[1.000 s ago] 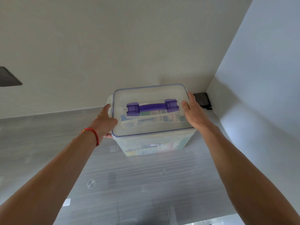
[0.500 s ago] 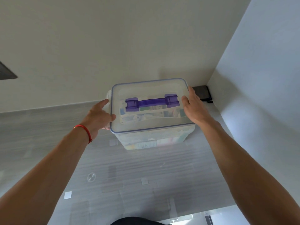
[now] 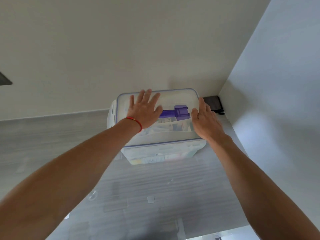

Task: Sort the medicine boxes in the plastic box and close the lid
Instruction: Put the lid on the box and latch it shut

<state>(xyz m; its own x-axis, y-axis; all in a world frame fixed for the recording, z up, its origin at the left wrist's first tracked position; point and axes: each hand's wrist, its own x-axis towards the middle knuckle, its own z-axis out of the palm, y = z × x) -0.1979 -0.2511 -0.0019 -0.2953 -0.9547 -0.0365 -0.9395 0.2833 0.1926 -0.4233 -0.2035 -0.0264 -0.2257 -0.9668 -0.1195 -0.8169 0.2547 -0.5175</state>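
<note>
A translucent plastic box (image 3: 164, 153) stands on the grey table near the far right corner, with its blue-rimmed lid (image 3: 174, 99) lying on top. Medicine boxes (image 3: 173, 126) show dimly through the lid and the front wall. My left hand (image 3: 144, 110) lies flat on the lid's left half, fingers spread and straight, covering the left end of the purple handle (image 3: 178, 112). My right hand (image 3: 205, 121) rests on the lid's right edge, thumb on top and fingers along the side.
The grey wood-grain table (image 3: 155, 187) has a glossy top with small white stickers (image 3: 151, 199) near me. A dark flat object (image 3: 213, 103) lies in the corner behind the box. Walls close in at the back and on the right.
My left hand has left the box's left side and now lies flat on top of the lid. My right hand has stayed at the right edge.
</note>
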